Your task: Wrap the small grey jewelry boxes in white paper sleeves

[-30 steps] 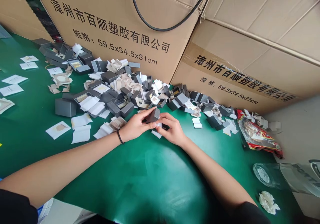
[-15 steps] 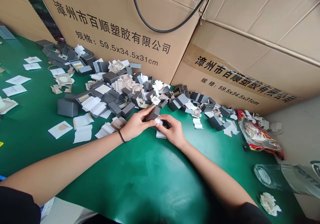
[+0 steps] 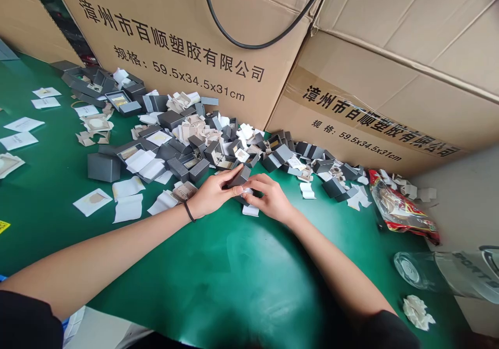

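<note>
On the table (image 3: 218,286), along its rear, we record a heap of small boxes (image 3: 170,120), with paper inserts (image 3: 198,129) among and upon them. Directly behind the heap we list the left carton (image 3: 183,31) and, beside it, the right carton (image 3: 351,99); a cable (image 3: 249,46) hangs before the left one. Before the heap's middle: one held box (image 3: 240,176), between our left hand (image 3: 212,195) and right hand (image 3: 271,199). Left of the heap: paper cards (image 3: 24,124), set apart. Between heap and left forearm: loose sheets (image 3: 128,207). At the heap's right end: a packet (image 3: 401,208). Nearer us, far right: a bottle (image 3: 448,273), crumpled paper (image 3: 418,312) just before it.
</note>
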Demonstrator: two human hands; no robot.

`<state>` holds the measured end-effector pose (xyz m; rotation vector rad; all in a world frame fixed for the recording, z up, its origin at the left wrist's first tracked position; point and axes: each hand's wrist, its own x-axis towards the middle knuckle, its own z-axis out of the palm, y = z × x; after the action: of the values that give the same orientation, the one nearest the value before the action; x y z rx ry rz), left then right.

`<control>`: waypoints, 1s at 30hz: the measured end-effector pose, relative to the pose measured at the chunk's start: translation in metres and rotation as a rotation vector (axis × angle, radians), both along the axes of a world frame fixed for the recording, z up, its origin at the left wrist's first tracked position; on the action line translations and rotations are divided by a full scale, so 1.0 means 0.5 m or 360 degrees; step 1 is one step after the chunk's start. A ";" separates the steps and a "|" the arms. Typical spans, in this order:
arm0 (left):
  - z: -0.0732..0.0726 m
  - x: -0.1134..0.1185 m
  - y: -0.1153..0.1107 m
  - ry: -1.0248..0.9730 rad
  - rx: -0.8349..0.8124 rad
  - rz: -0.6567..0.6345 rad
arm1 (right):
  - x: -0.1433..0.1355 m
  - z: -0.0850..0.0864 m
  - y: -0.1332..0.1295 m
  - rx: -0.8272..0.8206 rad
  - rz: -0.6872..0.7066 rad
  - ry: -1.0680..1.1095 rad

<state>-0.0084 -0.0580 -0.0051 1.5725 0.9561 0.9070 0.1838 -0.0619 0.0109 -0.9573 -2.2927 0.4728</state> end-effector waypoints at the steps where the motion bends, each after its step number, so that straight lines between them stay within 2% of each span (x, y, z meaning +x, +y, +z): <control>1: 0.001 0.000 0.000 0.0006 0.0001 0.0001 | 0.000 0.002 0.001 0.0025 0.0010 -0.0048; 5: 0.007 0.002 -0.003 0.0010 -0.0016 0.0001 | -0.001 0.005 0.002 0.0078 0.0046 -0.0240; 8: 0.011 0.003 -0.005 -0.0004 -0.0005 0.0012 | -0.006 0.000 -0.005 0.0130 -0.0013 -0.0342; 14: 0.012 0.003 -0.005 -0.0049 -0.0031 0.0014 | -0.020 -0.014 -0.022 0.0323 -0.0159 -0.0321; 17: 0.010 0.002 -0.003 -0.0054 -0.0026 -0.0006 | -0.023 -0.017 -0.024 0.0317 -0.0148 -0.0256; 23: 0.005 0.000 0.000 -0.0030 -0.0009 -0.0006 | -0.027 -0.019 -0.024 0.0174 -0.0114 0.0095; 30: 0.006 -0.002 -0.001 0.0014 0.0018 -0.0018 | -0.025 -0.021 -0.022 0.0132 -0.0062 0.0197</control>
<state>-0.0096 -0.0584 -0.0021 1.5910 0.9488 0.8997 0.1714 -0.0730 0.0003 -0.9051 -2.1613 0.4061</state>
